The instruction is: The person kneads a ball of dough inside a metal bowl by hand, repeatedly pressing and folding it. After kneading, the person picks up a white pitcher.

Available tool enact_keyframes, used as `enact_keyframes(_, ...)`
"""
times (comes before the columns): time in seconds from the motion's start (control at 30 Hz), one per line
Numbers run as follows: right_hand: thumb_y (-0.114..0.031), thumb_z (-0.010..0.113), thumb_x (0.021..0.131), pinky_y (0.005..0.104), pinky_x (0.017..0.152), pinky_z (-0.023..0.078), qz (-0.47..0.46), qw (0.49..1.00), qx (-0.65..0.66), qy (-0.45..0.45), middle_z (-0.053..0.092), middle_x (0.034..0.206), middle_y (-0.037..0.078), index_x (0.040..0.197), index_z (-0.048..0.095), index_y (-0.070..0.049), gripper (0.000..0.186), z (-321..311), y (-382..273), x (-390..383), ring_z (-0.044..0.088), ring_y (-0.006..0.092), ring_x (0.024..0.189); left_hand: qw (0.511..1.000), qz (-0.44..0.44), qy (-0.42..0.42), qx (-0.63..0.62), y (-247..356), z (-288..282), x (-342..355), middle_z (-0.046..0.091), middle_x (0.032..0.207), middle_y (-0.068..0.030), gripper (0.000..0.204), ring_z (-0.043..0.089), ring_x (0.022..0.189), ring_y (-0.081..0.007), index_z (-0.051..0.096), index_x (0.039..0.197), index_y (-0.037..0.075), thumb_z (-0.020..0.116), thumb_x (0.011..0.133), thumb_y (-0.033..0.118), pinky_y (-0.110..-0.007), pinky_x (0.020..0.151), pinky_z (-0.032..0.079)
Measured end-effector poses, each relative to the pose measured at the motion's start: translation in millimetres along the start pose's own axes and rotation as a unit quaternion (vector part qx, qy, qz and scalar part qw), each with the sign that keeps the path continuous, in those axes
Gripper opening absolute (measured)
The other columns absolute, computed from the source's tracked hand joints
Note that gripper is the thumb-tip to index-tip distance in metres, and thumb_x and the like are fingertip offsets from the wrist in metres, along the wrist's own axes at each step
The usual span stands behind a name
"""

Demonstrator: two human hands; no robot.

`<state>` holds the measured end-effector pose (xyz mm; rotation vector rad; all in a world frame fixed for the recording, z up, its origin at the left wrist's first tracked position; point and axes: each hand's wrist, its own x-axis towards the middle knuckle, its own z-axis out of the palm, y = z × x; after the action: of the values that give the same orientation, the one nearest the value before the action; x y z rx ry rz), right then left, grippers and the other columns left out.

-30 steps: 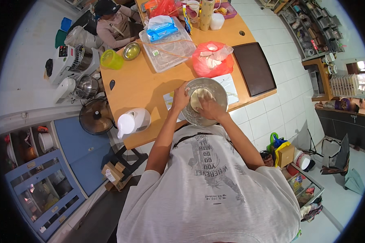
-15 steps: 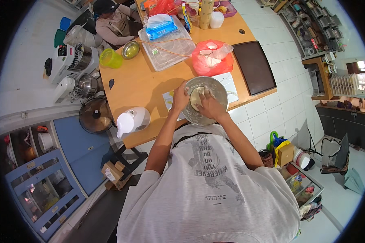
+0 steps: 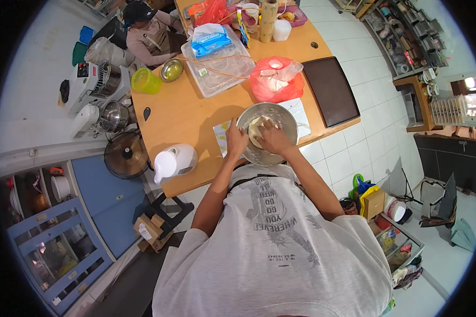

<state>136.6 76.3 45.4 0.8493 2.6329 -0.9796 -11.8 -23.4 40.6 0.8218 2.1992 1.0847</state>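
A steel mixing bowl (image 3: 287,120) stands at the table's near edge, partly over a white board with gold marks (image 3: 300,113). Inside it lies a pale lump of dough (image 3: 255,128). My left hand (image 3: 236,139) is closed on the bowl's left rim. Down in the bowl, my right hand (image 3: 274,138) presses into the dough with bent fingers, and its fingertips are partly hidden by the dough.
Beyond the bowl sits a red plastic bag (image 3: 276,91), with a dark tray (image 3: 331,91) to its right. A white jug (image 3: 174,160) stands left. Farther off are a lidded clear container (image 3: 222,74), a yellow-green cup (image 3: 146,81) and a seated person (image 3: 150,37).
My left hand has slid a little nearer along the bowl's rim. The right hand's fingers are more bent into the dough. The whole view has shifted slightly.
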Motion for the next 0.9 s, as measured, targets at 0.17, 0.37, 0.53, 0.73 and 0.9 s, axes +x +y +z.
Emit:
enact_keyframes(0.17,-0.022,0.066,0.095,0.0486,0.122,0.040,-0.120,0.992,0.035,0.016,0.048,0.157,0.028,0.138,0.061,0.005,0.050,1,-4,-23,0.047,0.0451,0.146,0.998,0.054,-0.022,0.009,-14,-14,12,0.072,0.114,-0.0285,0.032,0.068,0.111,-0.0496,0.061,0.128,-0.001,0.065,0.098,0.009,-0.051,0.094,0.053)
enact_keyframes(0.37,-0.037,0.063,0.100,0.0607,0.126,0.029,-0.052,0.989,-0.114,0.074,0.031,0.162,0.040,0.157,0.042,0.004,0.073,51,-4,-23,0.025,0.0565,0.155,0.990,0.115,-0.080,-0.030,-19,-10,30,0.072,0.115,-0.0269,0.035,0.067,0.112,-0.0500,0.060,0.134,0.001,0.058,0.099,-0.001,-0.052,0.097,0.052)
enact_keyframes(0.53,-0.048,0.057,0.103,0.0714,0.124,0.021,0.008,0.994,-0.104,0.031,0.010,0.167,0.043,0.164,0.029,0.001,0.083,52,-11,-21,0.004,0.0679,0.153,0.991,0.104,-0.085,-0.025,-15,-8,27,0.069,0.121,-0.0318,0.040,0.065,0.118,-0.0496,0.057,0.139,0.002,0.056,0.099,-0.005,-0.051,0.096,0.052)
enact_keyframes(0.73,-0.039,0.059,0.104,0.0602,0.123,0.033,-0.059,0.996,0.029,0.054,0.034,0.163,0.035,0.153,0.048,0.001,0.065,22,13,-19,0.027,0.0596,0.150,0.996,0.055,-0.059,-0.028,-37,-6,13,0.066,0.123,-0.0352,0.048,0.063,0.120,-0.0512,0.052,0.142,0.001,0.058,0.096,-0.007,-0.053,0.097,0.051)
enact_keyframes(0.9,-0.024,0.064,0.101,0.0499,0.116,0.045,-0.058,0.991,0.117,-0.007,0.058,0.145,0.032,0.136,0.063,0.004,0.045,-16,22,-20,0.055,0.0484,0.137,0.993,0.097,-0.071,0.000,-26,-8,9,0.066,0.124,-0.0340,0.049,0.063,0.118,-0.0516,0.052,0.142,-0.002,0.059,0.094,-0.009,-0.053,0.097,0.051)
